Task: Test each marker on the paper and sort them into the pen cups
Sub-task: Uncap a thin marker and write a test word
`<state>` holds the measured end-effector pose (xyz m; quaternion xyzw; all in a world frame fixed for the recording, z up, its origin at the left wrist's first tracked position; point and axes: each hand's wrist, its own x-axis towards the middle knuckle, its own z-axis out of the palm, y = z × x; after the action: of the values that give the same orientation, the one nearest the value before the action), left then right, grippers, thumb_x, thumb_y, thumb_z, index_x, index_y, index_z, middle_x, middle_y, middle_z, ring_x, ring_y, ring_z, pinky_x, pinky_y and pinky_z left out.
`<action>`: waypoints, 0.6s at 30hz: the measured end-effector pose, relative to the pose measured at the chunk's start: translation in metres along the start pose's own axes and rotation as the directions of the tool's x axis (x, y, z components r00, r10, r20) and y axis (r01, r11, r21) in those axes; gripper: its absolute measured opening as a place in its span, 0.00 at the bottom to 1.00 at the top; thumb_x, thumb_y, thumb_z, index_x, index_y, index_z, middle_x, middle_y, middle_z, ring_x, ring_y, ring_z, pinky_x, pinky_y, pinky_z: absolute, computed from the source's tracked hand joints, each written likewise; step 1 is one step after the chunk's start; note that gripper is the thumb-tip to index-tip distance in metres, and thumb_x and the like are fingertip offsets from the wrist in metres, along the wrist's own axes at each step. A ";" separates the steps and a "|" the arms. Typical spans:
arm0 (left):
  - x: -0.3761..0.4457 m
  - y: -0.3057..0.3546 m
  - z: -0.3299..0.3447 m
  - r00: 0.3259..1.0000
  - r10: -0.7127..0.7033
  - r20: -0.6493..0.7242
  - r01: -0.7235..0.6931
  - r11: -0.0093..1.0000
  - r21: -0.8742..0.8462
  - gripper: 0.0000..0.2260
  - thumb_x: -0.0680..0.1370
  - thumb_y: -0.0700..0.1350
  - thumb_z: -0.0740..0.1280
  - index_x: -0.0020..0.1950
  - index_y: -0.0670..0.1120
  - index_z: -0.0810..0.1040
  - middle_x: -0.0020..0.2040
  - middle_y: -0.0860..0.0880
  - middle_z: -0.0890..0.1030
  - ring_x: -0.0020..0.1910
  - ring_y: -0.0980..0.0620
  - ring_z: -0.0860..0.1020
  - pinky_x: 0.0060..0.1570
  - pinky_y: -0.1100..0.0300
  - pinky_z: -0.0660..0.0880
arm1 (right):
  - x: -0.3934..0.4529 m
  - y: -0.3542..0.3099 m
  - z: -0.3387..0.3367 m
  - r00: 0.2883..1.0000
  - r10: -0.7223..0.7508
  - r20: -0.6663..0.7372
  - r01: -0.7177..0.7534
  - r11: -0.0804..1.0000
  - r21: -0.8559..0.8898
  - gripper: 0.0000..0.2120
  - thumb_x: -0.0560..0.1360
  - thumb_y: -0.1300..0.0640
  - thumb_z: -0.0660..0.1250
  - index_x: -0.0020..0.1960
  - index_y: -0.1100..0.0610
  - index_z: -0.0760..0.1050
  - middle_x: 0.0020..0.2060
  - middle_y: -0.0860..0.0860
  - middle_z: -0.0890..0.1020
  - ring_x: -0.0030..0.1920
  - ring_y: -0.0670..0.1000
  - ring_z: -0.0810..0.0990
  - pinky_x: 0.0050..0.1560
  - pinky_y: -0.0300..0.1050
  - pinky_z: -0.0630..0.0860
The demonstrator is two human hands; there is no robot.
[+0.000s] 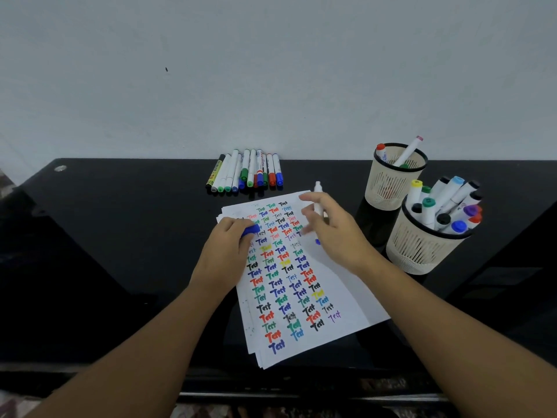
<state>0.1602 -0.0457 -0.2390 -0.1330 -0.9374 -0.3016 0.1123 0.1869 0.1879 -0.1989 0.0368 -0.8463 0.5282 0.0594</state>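
Fingers of left hand [226, 246] curl round a blue marker cap [250, 230], knuckles resting on the upper-left part of the paper stack [340, 285]. Fingers of right hand [333, 229] grip a white marker [317, 198] by its barrel, w/ index and middle fingers loosely spread toward the sheet; marker stands nearly upright, white end up, blue tip [317, 241] down and just above or touching the paper, can't tell which.

Head view, rest: top sheet is covered w/ rows of "Test" written in red, green, blue, black, yellow, purple; it lies tilted on the black tabletop [120, 236], approx. centre. Behind the paper, near the wall [271, 70], a row of markers [245, 173] lies side by side, caps toward the person: green, blue, red caps, plus one yellow-black marker at the left end. Right of the paper stand two cream mesh pen cups. Far cup [391, 188] holds a few markers, incl. one w/ red cap and one w/ pink end. Near cup [422, 251] is packed w/ many markers, caps up: yellow, green, black, light blue, purple, red, blue. Cups stand just beside each other.
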 end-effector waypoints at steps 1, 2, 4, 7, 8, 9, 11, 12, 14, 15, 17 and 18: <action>-0.001 0.000 -0.001 1.000 0.005 -0.007 -0.005 1.000 -0.011 0.14 0.84 0.46 0.63 0.69 0.50 0.76 0.63 0.53 0.75 0.58 0.59 0.72 0.56 0.64 0.69 | 0.001 -0.002 0.000 0.999 0.002 0.035 0.000 0.999 -0.042 0.20 0.87 0.52 0.58 0.76 0.38 0.63 0.62 0.49 0.80 0.48 0.47 0.85 0.56 0.52 0.80; -0.001 0.001 -0.001 1.000 0.007 -0.012 -0.007 1.000 -0.021 0.14 0.84 0.45 0.63 0.70 0.49 0.75 0.64 0.53 0.75 0.59 0.59 0.73 0.57 0.64 0.70 | 0.002 -0.004 0.001 0.996 -0.008 0.090 0.020 0.991 -0.131 0.23 0.86 0.52 0.60 0.77 0.36 0.57 0.60 0.51 0.81 0.45 0.50 0.85 0.54 0.53 0.80; -0.002 0.001 -0.001 1.000 0.000 -0.023 0.000 1.000 -0.028 0.15 0.84 0.45 0.62 0.71 0.49 0.74 0.65 0.52 0.74 0.60 0.58 0.73 0.59 0.63 0.71 | 0.001 -0.005 0.002 0.979 -0.020 0.202 0.099 0.915 -0.392 0.26 0.86 0.51 0.62 0.78 0.40 0.53 0.59 0.49 0.81 0.46 0.52 0.85 0.53 0.54 0.82; -0.002 0.000 -0.001 0.999 0.006 -0.035 -0.007 1.000 -0.024 0.16 0.84 0.44 0.62 0.73 0.48 0.74 0.66 0.52 0.73 0.61 0.57 0.73 0.59 0.64 0.71 | 0.007 -0.005 0.002 0.974 -0.027 0.226 0.167 0.760 -0.628 0.16 0.85 0.50 0.63 0.72 0.45 0.68 0.59 0.47 0.83 0.48 0.47 0.81 0.49 0.52 0.82; -0.002 0.000 -0.001 0.999 0.012 -0.039 -0.013 1.000 -0.024 0.16 0.84 0.44 0.62 0.72 0.48 0.74 0.65 0.52 0.74 0.61 0.57 0.73 0.59 0.64 0.70 | 0.008 -0.004 0.002 0.975 -0.037 0.220 0.175 0.737 -0.652 0.15 0.85 0.50 0.63 0.71 0.44 0.71 0.58 0.46 0.83 0.49 0.47 0.80 0.50 0.51 0.82; -0.002 0.000 -0.001 0.999 0.017 -0.042 -0.018 1.000 -0.025 0.16 0.84 0.44 0.62 0.72 0.48 0.74 0.65 0.52 0.74 0.61 0.58 0.72 0.58 0.65 0.69 | 0.010 -0.003 0.002 0.976 -0.050 0.214 0.183 0.721 -0.668 0.16 0.85 0.49 0.62 0.72 0.43 0.72 0.58 0.46 0.82 0.51 0.47 0.79 0.52 0.51 0.81; -0.001 0.000 -0.001 0.998 0.036 -0.046 -0.037 0.999 -0.023 0.15 0.84 0.43 0.63 0.72 0.48 0.75 0.65 0.52 0.74 0.61 0.58 0.72 0.58 0.66 0.68 | 0.013 -0.001 0.002 0.977 -0.071 0.199 0.190 0.708 -0.680 0.17 0.86 0.49 0.61 0.74 0.42 0.72 0.59 0.46 0.82 0.55 0.48 0.77 0.55 0.51 0.80; -0.002 -0.001 0.000 0.998 0.051 -0.049 -0.052 0.998 -0.020 0.15 0.84 0.43 0.63 0.71 0.47 0.75 0.64 0.52 0.75 0.61 0.58 0.72 0.58 0.66 0.68 | 0.013 0.000 0.002 0.978 -0.071 0.196 0.188 0.705 -0.684 0.18 0.86 0.49 0.60 0.75 0.42 0.71 0.59 0.47 0.81 0.56 0.49 0.77 0.55 0.51 0.79; -0.002 -0.001 0.000 0.996 0.074 -0.051 -0.075 0.997 -0.014 0.15 0.84 0.43 0.63 0.71 0.47 0.76 0.64 0.52 0.75 0.60 0.58 0.73 0.58 0.66 0.68 | 0.015 0.002 0.003 0.976 -0.068 0.204 0.193 0.700 -0.688 0.18 0.86 0.49 0.60 0.75 0.42 0.71 0.59 0.47 0.81 0.57 0.50 0.77 0.56 0.52 0.79; -0.002 -0.001 0.000 0.996 0.081 -0.049 -0.081 0.997 -0.011 0.15 0.84 0.43 0.63 0.71 0.47 0.76 0.64 0.52 0.75 0.61 0.58 0.73 0.58 0.66 0.67 | 0.016 0.003 0.004 0.975 -0.070 0.210 0.199 0.697 -0.689 0.18 0.86 0.49 0.60 0.75 0.42 0.71 0.59 0.48 0.81 0.56 0.50 0.77 0.56 0.53 0.79; -0.003 -0.001 0.000 0.994 0.099 -0.043 -0.099 0.995 -0.005 0.15 0.84 0.43 0.63 0.70 0.47 0.76 0.64 0.51 0.76 0.61 0.57 0.73 0.57 0.67 0.67 | 0.017 0.004 0.007 0.973 -0.069 0.220 0.205 0.698 -0.687 0.17 0.86 0.50 0.60 0.74 0.41 0.72 0.57 0.47 0.81 0.55 0.50 0.77 0.56 0.53 0.78; -0.003 -0.001 0.000 0.992 0.116 -0.040 -0.116 0.993 -0.002 0.15 0.84 0.42 0.63 0.70 0.46 0.77 0.63 0.51 0.76 0.60 0.57 0.73 0.57 0.67 0.66 | 0.018 0.004 0.009 0.971 -0.072 0.227 0.212 0.696 -0.686 0.17 0.86 0.49 0.60 0.74 0.41 0.72 0.57 0.47 0.81 0.55 0.50 0.77 0.56 0.53 0.77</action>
<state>0.1627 -0.0470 -0.2405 -0.1817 -0.9250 -0.2991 0.1480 0.1681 0.1818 -0.2041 0.1250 -0.9798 0.1528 0.0320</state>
